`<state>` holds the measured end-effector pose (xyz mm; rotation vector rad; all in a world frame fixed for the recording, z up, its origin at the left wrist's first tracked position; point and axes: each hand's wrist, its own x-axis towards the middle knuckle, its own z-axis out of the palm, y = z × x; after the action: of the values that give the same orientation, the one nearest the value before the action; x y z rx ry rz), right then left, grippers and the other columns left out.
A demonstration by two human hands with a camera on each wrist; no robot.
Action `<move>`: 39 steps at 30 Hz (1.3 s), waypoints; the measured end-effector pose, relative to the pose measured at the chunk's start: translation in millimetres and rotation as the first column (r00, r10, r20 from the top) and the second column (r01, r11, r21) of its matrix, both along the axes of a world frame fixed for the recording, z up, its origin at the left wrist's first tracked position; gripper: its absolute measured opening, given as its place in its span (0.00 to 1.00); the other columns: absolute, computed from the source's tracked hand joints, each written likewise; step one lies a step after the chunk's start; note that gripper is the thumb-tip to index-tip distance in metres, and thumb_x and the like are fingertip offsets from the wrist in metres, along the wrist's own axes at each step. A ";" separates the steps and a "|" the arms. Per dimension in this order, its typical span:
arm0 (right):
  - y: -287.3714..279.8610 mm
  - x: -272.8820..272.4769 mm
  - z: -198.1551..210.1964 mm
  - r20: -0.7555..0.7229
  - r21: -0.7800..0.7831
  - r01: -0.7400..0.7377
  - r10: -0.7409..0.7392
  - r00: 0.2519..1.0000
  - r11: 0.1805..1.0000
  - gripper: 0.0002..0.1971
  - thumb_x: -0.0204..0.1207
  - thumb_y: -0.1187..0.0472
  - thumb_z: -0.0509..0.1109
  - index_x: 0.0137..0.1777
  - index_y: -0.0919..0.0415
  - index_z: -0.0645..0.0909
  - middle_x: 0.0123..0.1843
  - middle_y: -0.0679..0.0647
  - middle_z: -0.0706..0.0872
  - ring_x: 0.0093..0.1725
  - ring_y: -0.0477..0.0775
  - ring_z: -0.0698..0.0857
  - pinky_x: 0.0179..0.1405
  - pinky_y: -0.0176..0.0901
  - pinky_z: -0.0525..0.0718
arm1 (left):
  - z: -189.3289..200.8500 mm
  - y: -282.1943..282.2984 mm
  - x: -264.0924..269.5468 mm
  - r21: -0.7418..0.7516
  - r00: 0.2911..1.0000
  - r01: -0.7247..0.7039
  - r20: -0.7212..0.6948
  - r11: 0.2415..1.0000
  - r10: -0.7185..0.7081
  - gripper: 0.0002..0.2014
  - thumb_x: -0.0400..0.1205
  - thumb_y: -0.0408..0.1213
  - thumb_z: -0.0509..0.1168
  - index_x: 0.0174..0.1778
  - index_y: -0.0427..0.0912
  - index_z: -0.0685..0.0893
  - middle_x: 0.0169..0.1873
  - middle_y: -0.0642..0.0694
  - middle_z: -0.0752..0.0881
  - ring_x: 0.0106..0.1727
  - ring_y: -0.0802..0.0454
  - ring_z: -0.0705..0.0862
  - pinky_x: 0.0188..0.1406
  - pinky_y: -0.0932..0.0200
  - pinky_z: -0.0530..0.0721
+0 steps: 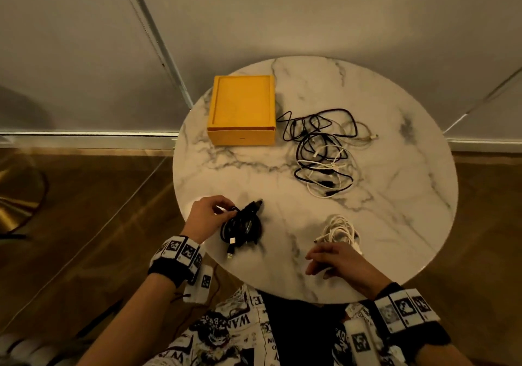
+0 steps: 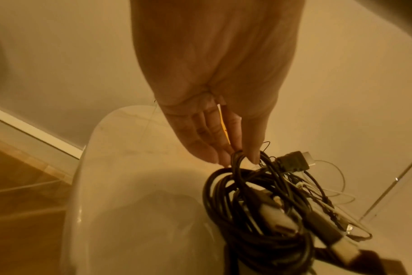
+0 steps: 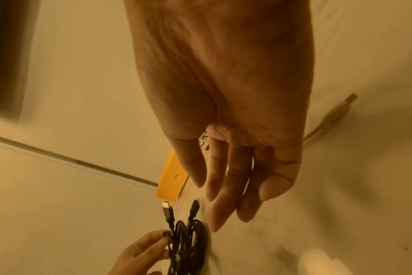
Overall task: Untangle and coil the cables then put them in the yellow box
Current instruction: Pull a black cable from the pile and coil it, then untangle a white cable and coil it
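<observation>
A coiled black cable (image 1: 242, 228) hangs over the near left of the round marble table (image 1: 395, 196); my left hand (image 1: 207, 214) pinches its top loop between thumb and fingers (image 2: 238, 148). Two plugs stick out of the coil (image 3: 188, 241). My right hand (image 1: 330, 261) hovers over the near table with straight fingers (image 3: 223, 195), holding nothing, just in front of a coiled white cable (image 1: 340, 231). A tangle of black and white cables (image 1: 322, 151) lies mid-table. The yellow box (image 1: 243, 110) sits open at the far left.
The table's near edge runs just under my wrists. Wooden floor (image 1: 84, 224) lies to the left and a pale wall behind. Bare marble (image 1: 254, 173) shows between the box and my hands.
</observation>
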<state>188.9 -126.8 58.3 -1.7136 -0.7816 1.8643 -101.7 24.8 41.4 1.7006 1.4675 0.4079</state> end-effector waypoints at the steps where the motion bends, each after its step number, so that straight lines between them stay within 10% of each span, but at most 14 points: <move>1: 0.5 3.1 0.4 0.000 0.003 0.007 -0.007 1.000 1.000 0.07 0.81 0.65 0.66 0.50 0.66 0.85 0.43 0.65 0.92 0.44 0.56 0.89 0.34 0.38 0.78 | -2.5 0.9 -0.1 0.004 1.000 0.000 -0.007 1.000 0.000 0.04 0.74 0.35 0.77 0.40 0.49 0.90 0.34 0.56 0.89 0.34 0.62 0.86 0.31 0.65 0.83; 7: 16.0 28.1 18.2 0.046 0.117 0.123 -0.130 0.990 0.985 0.07 0.80 0.67 0.67 0.49 0.69 0.85 0.43 0.66 0.92 0.38 0.53 0.89 0.32 0.38 0.77 | 3.4 10.1 -2.5 -0.019 0.994 0.111 -0.006 0.994 -0.111 0.16 0.74 0.24 0.72 0.47 0.51 0.89 0.46 0.58 0.90 0.44 0.65 0.87 0.38 0.74 0.80; 12: 30.0 71.4 35.3 0.302 0.257 0.186 -0.262 0.917 0.948 0.06 0.76 0.71 0.69 0.48 0.65 0.87 0.43 0.61 0.91 0.39 0.51 0.87 0.33 0.30 0.79 | 23.4 25.3 16.4 0.144 0.994 0.074 0.065 0.987 -0.084 0.26 0.72 0.15 0.62 0.37 0.56 0.89 0.39 0.55 0.90 0.40 0.62 0.87 0.37 0.60 0.83; 16: 16.4 101.3 24.7 0.688 0.090 -0.122 0.027 0.725 0.988 0.20 0.79 0.60 0.68 0.70 0.58 0.79 0.71 0.56 0.81 0.71 0.55 0.78 0.64 0.39 0.73 | 50.9 42.3 76.0 0.106 0.982 0.134 0.116 0.985 -0.146 0.19 0.75 0.17 0.60 0.37 0.47 0.88 0.43 0.48 0.90 0.34 0.57 0.87 0.32 0.63 0.82; 19: -1.8 94.9 9.3 0.692 -0.088 -0.295 0.271 0.669 0.952 0.29 0.77 0.50 0.68 0.77 0.56 0.72 0.78 0.55 0.74 0.75 0.56 0.74 0.74 0.47 0.71 | 66.0 53.5 130.1 0.134 0.948 0.292 0.090 0.947 -0.306 0.17 0.77 0.21 0.63 0.44 0.49 0.87 0.48 0.53 0.89 0.36 0.56 0.88 0.37 0.56 0.83; 22: -6.7 87.7 3.7 0.691 -0.067 -0.344 0.293 0.661 0.936 0.37 0.64 0.36 0.63 0.72 0.52 0.77 0.74 0.56 0.77 0.71 0.58 0.77 0.70 0.55 0.75 | 62.3 70.0 174.6 0.188 0.856 0.516 -0.157 0.836 -0.493 0.18 0.77 0.28 0.69 0.61 0.49 0.85 0.54 0.51 0.87 0.47 0.51 0.87 0.46 0.57 0.82; 25: -4.3 84.5 15.7 0.714 -0.047 -0.321 0.257 0.652 0.946 0.25 0.75 0.49 0.68 0.69 0.61 0.80 0.71 0.61 0.80 0.69 0.60 0.79 0.68 0.54 0.76 | 55.0 82.0 202.2 0.077 0.711 0.653 -0.404 0.753 -0.576 0.14 0.79 0.39 0.71 0.61 0.44 0.86 0.49 0.45 0.87 0.52 0.46 0.86 0.48 0.56 0.82; 31: 11.5 97.5 31.0 0.715 0.071 -0.284 0.150 0.683 0.956 0.22 0.78 0.54 0.68 0.72 0.55 0.77 0.71 0.57 0.80 0.68 0.55 0.80 0.64 0.42 0.77 | 134.3 100.7 225.0 0.469 0.910 0.311 0.104 0.827 -0.401 0.09 0.85 0.42 0.65 0.44 0.43 0.86 0.27 0.48 0.83 0.27 0.57 0.80 0.29 0.63 0.78; 39: 69.1 119.1 119.1 0.617 0.516 -0.116 -0.273 0.738 0.849 0.17 0.78 0.58 0.71 0.67 0.52 0.80 0.60 0.50 0.86 0.51 0.47 0.86 0.51 0.36 0.80 | 246.2 103.7 226.2 0.601 0.768 0.056 0.484 0.797 -0.419 0.08 0.85 0.34 0.65 0.49 0.33 0.87 0.23 0.55 0.81 0.22 0.53 0.77 0.26 0.60 0.78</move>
<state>308.0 -57.7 177.4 -1.9793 -1.3180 0.7778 124.5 128.6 287.7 1.9221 0.6522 1.2031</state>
